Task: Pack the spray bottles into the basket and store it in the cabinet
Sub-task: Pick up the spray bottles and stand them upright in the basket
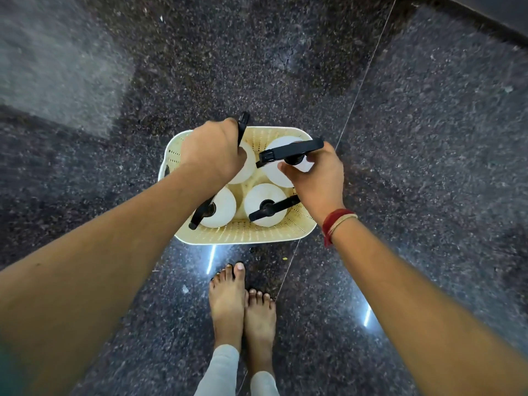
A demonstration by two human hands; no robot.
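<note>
A cream perforated basket (251,231) stands on the dark granite floor in front of my bare feet. Inside it stand several white spray bottles with black trigger heads. My left hand (211,151) is closed around the black head of the far left bottle (248,167). My right hand (317,178) grips the neck of the far right bottle (281,174), whose black sprayer points left. The near left bottle (221,208) and the near right bottle (264,205) stand free, untouched.
Speckled dark granite floor (400,138) surrounds the basket, with a tile seam running diagonally at the right. A dark wall base or edge (485,15) crosses the top right corner. My feet (243,307) stand just behind the basket.
</note>
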